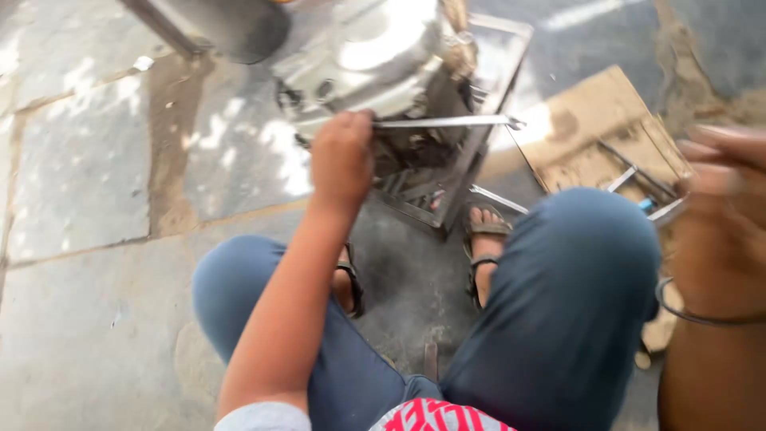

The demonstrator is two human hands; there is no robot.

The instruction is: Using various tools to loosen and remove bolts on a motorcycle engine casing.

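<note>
Crosswise before the metal machine (367, 56), the steel rod (447, 122) runs rightward from the left hand (341, 160), fingers clamped on it; the right hand (722, 207), blurred, grip indeterminable, hangs well right.

The person wears blue trousers (558, 303), brown strap sandals (481, 254), a red and white patterned top (435, 417) with a pale grey sleeve (263, 417), and a thin dark wrist band (690, 314).

Outdoor repair spot: stone-slab pavement (88, 168), metal frame (471, 160), tools on cardboard (594, 120).
</note>
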